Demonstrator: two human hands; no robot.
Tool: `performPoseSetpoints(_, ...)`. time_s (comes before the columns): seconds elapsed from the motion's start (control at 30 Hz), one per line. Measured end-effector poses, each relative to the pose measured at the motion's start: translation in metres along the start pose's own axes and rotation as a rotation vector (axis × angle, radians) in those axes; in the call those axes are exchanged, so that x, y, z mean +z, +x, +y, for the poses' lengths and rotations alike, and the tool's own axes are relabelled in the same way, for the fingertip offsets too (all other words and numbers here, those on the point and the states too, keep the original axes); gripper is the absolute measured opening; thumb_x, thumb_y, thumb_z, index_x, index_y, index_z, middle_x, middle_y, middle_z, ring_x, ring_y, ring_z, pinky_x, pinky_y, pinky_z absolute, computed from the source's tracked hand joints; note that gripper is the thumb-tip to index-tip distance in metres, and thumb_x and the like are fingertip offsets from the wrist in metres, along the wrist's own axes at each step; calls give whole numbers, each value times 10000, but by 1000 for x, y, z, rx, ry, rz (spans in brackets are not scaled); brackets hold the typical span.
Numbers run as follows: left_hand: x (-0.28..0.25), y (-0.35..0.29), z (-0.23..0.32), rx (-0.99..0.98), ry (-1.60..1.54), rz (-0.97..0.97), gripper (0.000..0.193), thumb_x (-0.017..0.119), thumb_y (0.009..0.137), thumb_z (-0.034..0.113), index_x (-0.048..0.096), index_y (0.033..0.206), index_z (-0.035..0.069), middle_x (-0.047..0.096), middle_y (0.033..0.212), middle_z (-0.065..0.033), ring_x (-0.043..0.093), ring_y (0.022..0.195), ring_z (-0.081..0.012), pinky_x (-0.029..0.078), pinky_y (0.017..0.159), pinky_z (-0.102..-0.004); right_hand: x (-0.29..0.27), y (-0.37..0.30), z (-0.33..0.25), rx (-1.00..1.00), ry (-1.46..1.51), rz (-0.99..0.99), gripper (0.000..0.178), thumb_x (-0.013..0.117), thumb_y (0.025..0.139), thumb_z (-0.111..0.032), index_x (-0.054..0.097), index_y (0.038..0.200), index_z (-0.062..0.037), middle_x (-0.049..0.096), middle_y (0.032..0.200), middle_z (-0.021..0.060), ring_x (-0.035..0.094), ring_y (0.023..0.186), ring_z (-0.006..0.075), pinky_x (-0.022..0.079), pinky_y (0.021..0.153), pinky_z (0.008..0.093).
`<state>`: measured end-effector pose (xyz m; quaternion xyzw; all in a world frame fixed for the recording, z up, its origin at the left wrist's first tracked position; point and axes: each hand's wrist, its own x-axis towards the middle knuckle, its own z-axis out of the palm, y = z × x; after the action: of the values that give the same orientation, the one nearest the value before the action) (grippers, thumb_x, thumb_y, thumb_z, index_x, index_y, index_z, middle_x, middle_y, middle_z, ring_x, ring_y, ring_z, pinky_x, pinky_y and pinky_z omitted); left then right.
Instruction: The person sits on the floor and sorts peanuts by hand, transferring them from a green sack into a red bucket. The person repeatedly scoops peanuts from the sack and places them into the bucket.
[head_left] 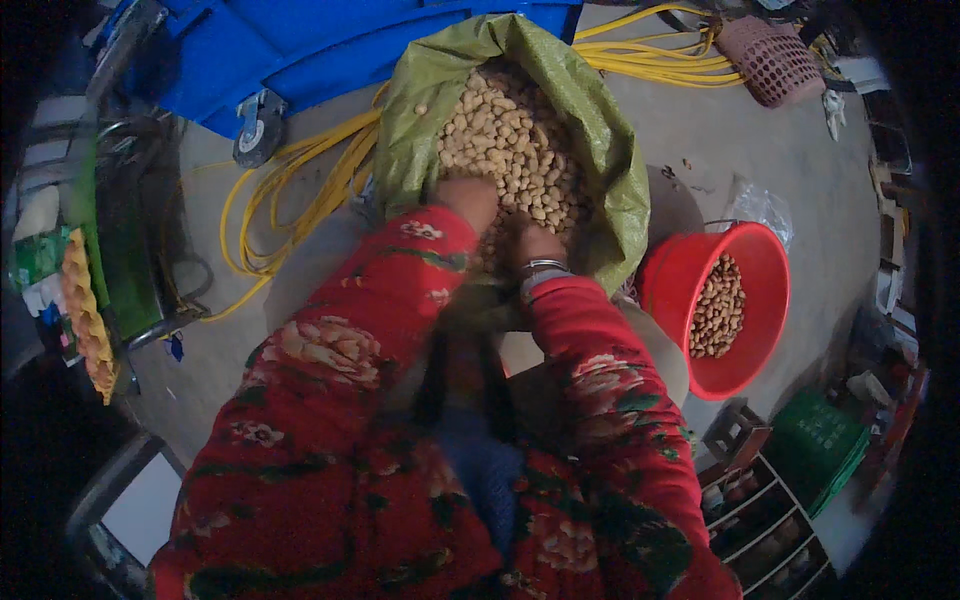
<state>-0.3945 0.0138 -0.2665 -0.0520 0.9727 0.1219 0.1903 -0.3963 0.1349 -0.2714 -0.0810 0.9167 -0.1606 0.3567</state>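
An open olive-green woven sack (610, 130) stands in front of me, its rim folded outward. Unshelled peanuts (510, 135) fill it. My left hand (468, 200) is sunk among the peanuts at the near left of the sack, and its fingers are hidden. Close beside it, my right hand (538, 245), with a bracelet at the wrist, also reaches down into the peanuts, fingers out of sight. To the right a red bucket (765, 300), tilted in view, holds more peanuts (718, 310) at its bottom.
Coiled yellow hose (300, 190) lies on the floor left of the sack and behind it. A blue wheeled container (300, 60) stands at the back. At the far right are a pink perforated basket (770, 62) and clear plastic (762, 212). A green box (815, 445) sits lower right.
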Motion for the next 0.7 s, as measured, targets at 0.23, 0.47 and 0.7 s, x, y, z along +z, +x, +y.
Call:
performPoseSetpoints(0.23, 8, 0, 2, 27, -182, -4, 284, 500, 655, 234, 495, 841, 19, 538, 718, -145, 529, 665, -255, 427, 588, -362, 19, 9, 11, -92, -241, -159, 280, 430, 694, -271, 463, 919, -107, 525, 850, 137, 502, 812, 269, 403, 684, 369)
performPoseSetpoints(0.47, -52, -33, -14, -266, -1708, 48, 179, 505, 695, 157, 477, 846, 64, 408, 567, -5, 408, 488, -96, 358, 439, -200, 18, -1, 12, 31, -69, 8, 366, 507, 655, -321, 517, 903, -53, 471, 966, 170, 451, 906, 270, 361, 768, 353)
performPoseSetpoints(0.7, -119, -111, -18, 0, -1732, 5, 282, 478, 698, 122, 433, 968, 51, 497, 702, -67, 401, 423, -73, 329, 336, -193, -76, -76, -16, -252, 1436, -139, 156, 560, 657, -185, 511, 699, -42, 468, 522, -1, 382, 385, 65, 291, 350, 197)
